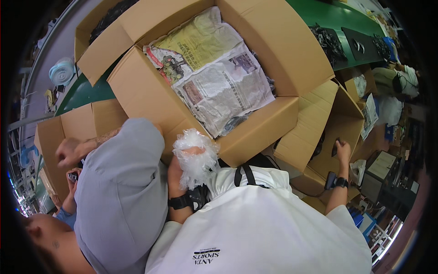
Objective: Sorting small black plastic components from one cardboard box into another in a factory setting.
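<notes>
My left hand [195, 151] is closed on a bunch of crumpled clear plastic bags [204, 165], which hide most of its fingers. It is close to the near corner of a large open carton [255, 134], in front of my body. Sheets of newspaper [219, 75] lie over the carton's contents, with dark plastic showing at their edges. Out to the right, my right hand [343, 150] is closed around a small dark thing that I cannot make out. That hand is over another open carton [349, 102], whose inside is partly hidden by a flap.
Close on my left a person in a grey shirt [123, 182] reaches toward another carton [102, 114]. Behind the cartons is a green table [315, 13] with black cables [329, 43] on it. A pale blue fan [61, 71] is at the far left; a grey boxy machine [378, 176] is at the right.
</notes>
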Demonstrator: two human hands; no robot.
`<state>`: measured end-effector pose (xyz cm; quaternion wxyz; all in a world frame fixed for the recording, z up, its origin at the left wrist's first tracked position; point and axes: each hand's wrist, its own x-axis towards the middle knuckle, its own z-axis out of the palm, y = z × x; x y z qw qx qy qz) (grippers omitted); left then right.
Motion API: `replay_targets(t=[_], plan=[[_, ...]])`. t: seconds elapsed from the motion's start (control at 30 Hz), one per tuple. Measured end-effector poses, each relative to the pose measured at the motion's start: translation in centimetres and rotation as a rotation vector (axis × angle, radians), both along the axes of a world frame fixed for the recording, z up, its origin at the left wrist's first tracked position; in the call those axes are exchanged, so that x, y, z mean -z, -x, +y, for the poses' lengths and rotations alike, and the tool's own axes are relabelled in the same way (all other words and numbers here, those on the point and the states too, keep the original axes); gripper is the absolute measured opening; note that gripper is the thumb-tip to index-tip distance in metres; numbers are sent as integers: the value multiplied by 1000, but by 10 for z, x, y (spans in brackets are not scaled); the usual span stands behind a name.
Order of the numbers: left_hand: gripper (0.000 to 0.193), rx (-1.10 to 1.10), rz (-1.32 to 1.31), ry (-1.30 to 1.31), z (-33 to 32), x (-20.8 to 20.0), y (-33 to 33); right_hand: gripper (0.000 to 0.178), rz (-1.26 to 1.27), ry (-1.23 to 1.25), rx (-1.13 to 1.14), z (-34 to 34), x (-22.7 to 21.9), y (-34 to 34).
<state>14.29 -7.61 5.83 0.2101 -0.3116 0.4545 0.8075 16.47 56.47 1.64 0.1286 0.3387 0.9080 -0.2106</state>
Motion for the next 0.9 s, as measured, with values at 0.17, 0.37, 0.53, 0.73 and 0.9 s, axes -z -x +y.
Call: replay_targets(t=[0.17,0.37,0.53,0.73,0.9], plan=[[24,18,97,128,5,-13,-4,33,168,-472,-262,-40,37,0],[21,71,165,192,11,-39,1,25,316,354,-903,-304,-44,128],[21,38,105,148,11,-41,1,26,-184,22,-1275,-389,60,157],[24,-51,26,127,-3,-16,-13,21,-284,-71,-1395,-395,50,169],[25,19,0,151,-8,-14,-7,24,234,369,-833,-325,-70,143]])
